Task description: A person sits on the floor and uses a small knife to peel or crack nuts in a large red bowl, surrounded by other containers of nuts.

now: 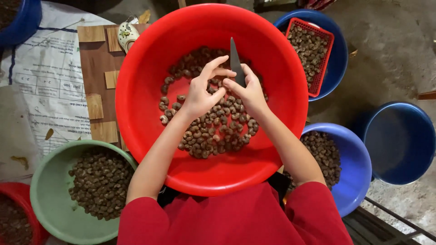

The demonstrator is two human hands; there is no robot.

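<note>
Nearest us, a green bowl [50, 199] and a blue bowl [359, 172] of cashew nuts flank our red sleeves. Over the big red basin [145, 118], heaped with cashew nuts [213, 131], our left hand [200, 93] pinches one nut in a closed grip while our right hand [250, 93] clasps a dark-bladed knife [235, 59], point up. Beyond, a red basket [324, 59] of nuts sits in another blue bowl [340, 45].
</note>
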